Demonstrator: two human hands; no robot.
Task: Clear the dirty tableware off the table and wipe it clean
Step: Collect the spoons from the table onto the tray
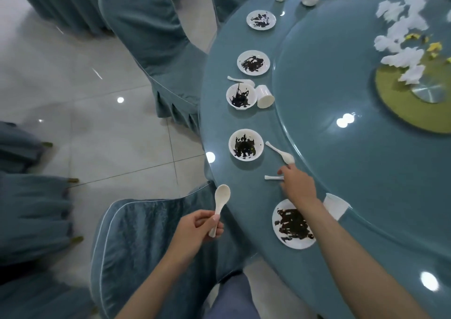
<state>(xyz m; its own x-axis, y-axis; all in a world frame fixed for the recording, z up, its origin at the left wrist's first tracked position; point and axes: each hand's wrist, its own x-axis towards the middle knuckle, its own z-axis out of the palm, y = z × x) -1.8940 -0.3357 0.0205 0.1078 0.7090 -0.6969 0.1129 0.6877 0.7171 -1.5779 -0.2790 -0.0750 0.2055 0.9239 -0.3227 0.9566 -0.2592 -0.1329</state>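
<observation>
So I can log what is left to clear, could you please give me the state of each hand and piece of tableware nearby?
Left hand, gripping a raised spoon.
Right hand, over two spoons; grip unclear.
Far spoon, on the table, fingertip touching it.
Near spoon, on table, partly under the hand.
Near plate, dirty.
Near bowl, dirty.
Farther bowl, dirty.
Cup, lying on its side.

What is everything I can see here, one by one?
table: one, teal, round, right
turntable: one, teal, on table
dirty dishes: seven, white, dark-smeared, along table's rim
spoons: four, white, three on table, one held
cups: three, white, near dishes, one tipped over
centrepiece: one, white-yellow-green, turntable's middle
chairs: several, teal-covered, left of table
floor: pale tiles, left
left hand: holds a spoon over a chair
right hand: pinches a spoon lying on table
</observation>
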